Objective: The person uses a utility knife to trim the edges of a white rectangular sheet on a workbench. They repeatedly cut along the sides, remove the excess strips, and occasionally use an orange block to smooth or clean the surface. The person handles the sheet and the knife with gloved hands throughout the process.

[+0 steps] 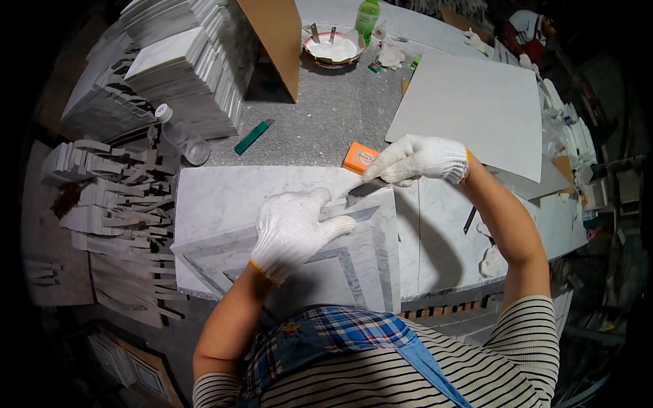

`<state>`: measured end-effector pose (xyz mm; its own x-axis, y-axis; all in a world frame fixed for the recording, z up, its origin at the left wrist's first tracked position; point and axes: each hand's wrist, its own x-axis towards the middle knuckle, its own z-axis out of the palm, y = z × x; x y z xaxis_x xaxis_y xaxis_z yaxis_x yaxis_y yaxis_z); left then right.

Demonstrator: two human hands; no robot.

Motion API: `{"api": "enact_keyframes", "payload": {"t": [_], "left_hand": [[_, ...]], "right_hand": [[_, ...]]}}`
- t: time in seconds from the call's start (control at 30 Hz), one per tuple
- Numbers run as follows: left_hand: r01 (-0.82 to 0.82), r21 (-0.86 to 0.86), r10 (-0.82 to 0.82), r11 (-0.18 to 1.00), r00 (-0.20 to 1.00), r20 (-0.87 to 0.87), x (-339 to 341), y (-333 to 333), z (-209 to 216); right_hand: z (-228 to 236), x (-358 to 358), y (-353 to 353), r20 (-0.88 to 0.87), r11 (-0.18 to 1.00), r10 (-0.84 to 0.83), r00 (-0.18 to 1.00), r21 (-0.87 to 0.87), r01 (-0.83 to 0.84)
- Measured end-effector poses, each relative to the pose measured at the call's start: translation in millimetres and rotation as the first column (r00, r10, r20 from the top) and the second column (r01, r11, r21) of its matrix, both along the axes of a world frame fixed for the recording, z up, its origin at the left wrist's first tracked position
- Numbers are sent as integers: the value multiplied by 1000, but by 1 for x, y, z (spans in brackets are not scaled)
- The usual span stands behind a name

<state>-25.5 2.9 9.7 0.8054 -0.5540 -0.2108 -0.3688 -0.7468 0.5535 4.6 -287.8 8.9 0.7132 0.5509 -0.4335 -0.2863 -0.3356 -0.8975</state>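
Observation:
Both my hands wear white knitted gloves. My left hand [291,228] lies palm down on a marble panel [320,272] inlaid with grey strips in nested angles, its thumb apart from the fingers. Between the fingertips of my right hand [422,162] is a small dark blade [363,191], held low over the panel's far right corner. Part of the panel is hidden under my left hand. Just beyond the blade sits a small orange box [359,158], partly behind my right fingers. White marble slabs [218,194] lie under and behind the panel.
A green utility knife [252,139] and a clear bottle [182,136] lie behind the slab. Stacked tiles [183,75] and cardboard [275,41] rise far left. Farther back are a bowl of white paste [333,49], a green bottle [367,19] and a pale sheet [469,109]. Another person [527,34] is far right.

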Motion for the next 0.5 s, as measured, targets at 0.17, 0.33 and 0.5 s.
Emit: {"api": "enact_keyframes", "payload": {"t": [0.17,0.33,0.5], "left_hand": [[5,-38,-4,999,1000,28,0,1,-5],[5,-2,-5,1000,1000,28,1,0,-2],[7,-17,-6,1000,999,52,0,0,-4]], "right_hand": [[9,0,-11,-1,999,38,999,-2,-38],[14,-3,-5,-13,1000,12,1000,-27,-13],[10,-4,-5,-6,1000,13,1000,-19,-13]]}}
